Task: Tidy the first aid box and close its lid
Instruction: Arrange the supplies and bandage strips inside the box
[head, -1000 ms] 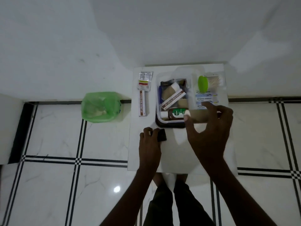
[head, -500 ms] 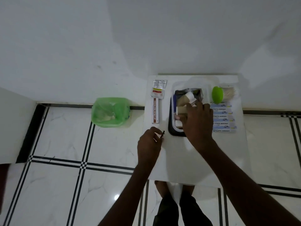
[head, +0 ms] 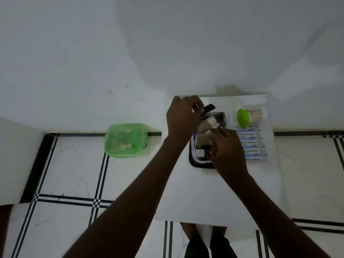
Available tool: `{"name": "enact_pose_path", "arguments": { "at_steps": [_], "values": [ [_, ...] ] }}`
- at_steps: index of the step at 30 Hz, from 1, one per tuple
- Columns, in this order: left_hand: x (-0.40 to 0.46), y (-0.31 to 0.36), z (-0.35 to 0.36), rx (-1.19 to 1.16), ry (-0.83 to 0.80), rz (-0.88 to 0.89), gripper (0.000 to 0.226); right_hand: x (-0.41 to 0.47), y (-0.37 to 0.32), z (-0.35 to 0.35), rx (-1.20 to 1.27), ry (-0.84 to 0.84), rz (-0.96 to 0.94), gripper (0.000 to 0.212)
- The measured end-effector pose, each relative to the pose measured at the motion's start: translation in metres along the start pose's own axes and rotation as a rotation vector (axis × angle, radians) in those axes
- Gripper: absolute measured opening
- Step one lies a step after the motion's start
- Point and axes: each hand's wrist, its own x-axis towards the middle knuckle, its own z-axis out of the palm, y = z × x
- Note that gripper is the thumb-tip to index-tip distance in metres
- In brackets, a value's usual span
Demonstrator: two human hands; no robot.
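- The first aid box (head: 193,159) sits open on the white worktop (head: 195,192), bandage packets (head: 251,144) lined up just beside it, likely waiting their turn.
- Left hand (head: 183,116) pinches a small dark item (head: 208,108) over the box's far edge (probably to drop in).
- Right hand (head: 226,149), fingers curled, presses among the contents; what it grips is hidden.

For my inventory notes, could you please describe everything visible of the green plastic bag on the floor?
The green plastic bag is thin and translucent and sits open-mouthed on the white tiled floor, left of the white table and close to the wall. Pale crumpled items show inside. Neither hand touches it.
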Motion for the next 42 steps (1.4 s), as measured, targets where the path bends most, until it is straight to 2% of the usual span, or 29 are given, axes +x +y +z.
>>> {"name": "enact_pose_path", "arguments": {
  "at_steps": [5,8,11,16,20,23,25,28,32,36,38,40,42],
  "values": [
    [0.017,-0.007,0.026,0.275,-0.086,0.121,0.009,0.003,-0.001,-0.009,0.047,-0.070,0.055,0.035],
    [0.013,-0.001,0.028,0.412,-0.161,0.159,0.004,0.002,0.000,-0.013,0.075,-0.041,0.037,0.054],
    [0.015,0.006,0.027,0.568,-0.210,0.218,0.006,0.008,0.002,-0.014,0.077,-0.040,0.020,0.053],
    [0.011,0.011,0.033,0.603,-0.270,0.272,0.018,0.003,0.007,-0.009,0.073,-0.095,0.033,0.028],
    [0.009,0.010,0.034,0.619,-0.298,0.304,0.016,0.002,0.007,-0.006,0.035,-0.120,0.023,0.036],
    [0.010,0.007,0.030,0.695,-0.316,0.309,0.002,0.004,0.008,-0.002,0.001,-0.137,-0.018,0.040],
    [0.011,0.002,0.029,0.731,-0.288,0.317,0.014,0.005,0.007,-0.001,-0.016,-0.155,-0.026,0.043],
    [0.007,0.002,0.028,0.683,-0.209,0.301,0.022,0.006,0.005,0.000,-0.015,-0.172,-0.018,0.045],
    [0.004,0.011,0.022,0.598,-0.250,0.247,0.005,0.009,0.007,-0.005,0.013,-0.155,-0.038,0.037],
    [-0.004,0.016,0.026,0.401,-0.085,0.172,0.004,0.023,0.015,-0.028,0.060,0.019,0.004,0.032],
    [-0.011,0.024,0.030,0.235,-0.104,0.168,0.017,0.037,0.033,-0.039,0.039,0.134,0.067,0.033],
    [-0.015,0.030,0.035,0.136,-0.106,0.184,0.022,0.053,0.062,-0.044,-0.014,0.140,0.149,0.044],
    [-0.019,0.032,0.041,0.101,-0.110,0.197,0.023,0.068,0.092,-0.042,-0.129,0.004,0.166,0.062]
  ]
}}
